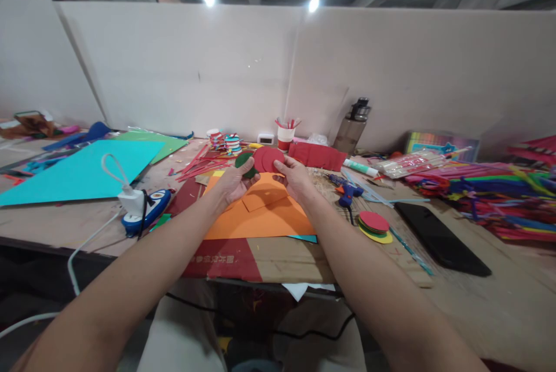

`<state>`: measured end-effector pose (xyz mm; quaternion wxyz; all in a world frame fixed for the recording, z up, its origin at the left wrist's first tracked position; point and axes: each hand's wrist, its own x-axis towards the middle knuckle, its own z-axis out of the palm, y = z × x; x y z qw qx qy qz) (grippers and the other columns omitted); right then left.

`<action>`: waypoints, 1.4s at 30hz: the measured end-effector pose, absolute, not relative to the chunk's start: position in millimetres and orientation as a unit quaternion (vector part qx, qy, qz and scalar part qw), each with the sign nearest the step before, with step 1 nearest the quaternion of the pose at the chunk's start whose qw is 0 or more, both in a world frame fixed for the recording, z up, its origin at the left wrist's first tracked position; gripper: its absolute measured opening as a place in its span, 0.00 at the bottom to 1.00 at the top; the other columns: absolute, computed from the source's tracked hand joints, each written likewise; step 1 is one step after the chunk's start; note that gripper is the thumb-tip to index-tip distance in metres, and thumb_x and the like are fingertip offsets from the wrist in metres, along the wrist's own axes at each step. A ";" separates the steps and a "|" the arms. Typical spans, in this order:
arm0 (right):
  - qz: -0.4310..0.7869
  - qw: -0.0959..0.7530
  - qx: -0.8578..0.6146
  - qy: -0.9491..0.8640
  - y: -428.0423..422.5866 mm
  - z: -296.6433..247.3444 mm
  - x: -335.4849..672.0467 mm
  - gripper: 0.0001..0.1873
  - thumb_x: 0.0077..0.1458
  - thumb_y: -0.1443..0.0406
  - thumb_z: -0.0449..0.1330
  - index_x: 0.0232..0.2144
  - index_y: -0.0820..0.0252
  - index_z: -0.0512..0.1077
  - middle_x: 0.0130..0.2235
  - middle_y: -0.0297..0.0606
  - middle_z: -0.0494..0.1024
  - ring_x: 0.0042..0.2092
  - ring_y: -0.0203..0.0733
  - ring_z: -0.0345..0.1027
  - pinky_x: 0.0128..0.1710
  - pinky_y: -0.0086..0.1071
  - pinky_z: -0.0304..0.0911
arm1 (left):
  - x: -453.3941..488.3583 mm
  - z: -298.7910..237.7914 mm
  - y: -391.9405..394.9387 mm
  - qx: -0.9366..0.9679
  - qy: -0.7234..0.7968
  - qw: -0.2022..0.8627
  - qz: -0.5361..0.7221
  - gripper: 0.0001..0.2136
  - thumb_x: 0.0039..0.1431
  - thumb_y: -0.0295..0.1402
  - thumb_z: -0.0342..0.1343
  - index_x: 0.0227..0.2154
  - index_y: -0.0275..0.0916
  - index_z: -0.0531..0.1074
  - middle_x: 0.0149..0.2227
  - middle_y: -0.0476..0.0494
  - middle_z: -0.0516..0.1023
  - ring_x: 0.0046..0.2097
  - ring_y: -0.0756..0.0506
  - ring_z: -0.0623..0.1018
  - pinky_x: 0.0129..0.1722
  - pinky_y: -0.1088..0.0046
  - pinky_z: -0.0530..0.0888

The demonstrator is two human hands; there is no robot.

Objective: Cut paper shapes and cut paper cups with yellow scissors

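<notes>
My left hand [233, 182] is closed on a dark green paper circle [244, 162], held up above the table. My right hand [294, 178] pinches a red paper circle [268, 159] right beside the green one, and the two circles overlap at their edges. Both hands hover over orange paper sheets [260, 215] that lie on a piece of cardboard [278, 259]. A small stack of cut circles [374, 226], red on top of green and yellow, lies to the right of my right forearm.
A blue glue gun [347, 192] and a black phone [441, 237] lie to the right. Coloured strips [486, 192] pile at far right. A turquoise sheet [82, 172], white charger [132, 201], cup [285, 135] and bottle [353, 127] stand around.
</notes>
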<state>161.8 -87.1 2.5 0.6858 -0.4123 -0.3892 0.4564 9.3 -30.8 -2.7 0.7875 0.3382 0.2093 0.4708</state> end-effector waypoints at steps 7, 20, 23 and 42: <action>0.515 0.663 -0.388 -0.380 -85.4 1.7 162.1 0.12 0.41 0.66 0.70 0.31 0.58 0.75 0.33 0.31 0.77 0.31 0.32 0.68 0.28 0.26 0.68 | 8.3 -2.9 -28.5 0.320 0.173 0.811 0.457 0.12 0.46 0.31 0.68 0.33 0.33 0.73 0.30 0.48 0.77 0.27 0.54 0.73 0.20 0.83 0.70; 0.517 0.673 -0.398 -0.347 -84.1 0.6 164.6 0.10 0.42 0.67 0.68 0.30 0.58 0.73 0.32 0.31 0.77 0.31 0.31 0.67 0.31 0.27 0.69 | 8.7 -2.5 -28.8 0.356 0.199 0.768 0.493 0.14 0.45 0.33 0.69 0.34 0.36 0.73 0.34 0.48 0.79 0.32 0.53 0.76 0.29 0.80 0.76; 0.524 0.667 -0.397 -0.349 -84.4 1.0 164.3 0.11 0.42 0.67 0.68 0.31 0.57 0.74 0.33 0.32 0.78 0.32 0.31 0.68 0.31 0.27 0.69 | 8.7 -1.0 -29.7 0.364 0.223 0.742 0.517 0.15 0.42 0.32 0.69 0.34 0.37 0.73 0.32 0.50 0.79 0.31 0.53 0.76 0.29 0.79 0.76; 0.390 0.661 -0.506 -0.394 -81.1 -1.9 162.8 0.08 0.44 0.65 0.64 0.28 0.59 0.69 0.30 0.31 0.75 0.29 0.31 0.67 0.25 0.25 0.64 | 10.5 -3.9 -30.5 0.352 0.245 0.670 0.607 0.17 0.29 0.23 0.70 0.24 0.36 0.69 0.23 0.53 0.74 0.25 0.53 0.73 0.28 0.76 0.73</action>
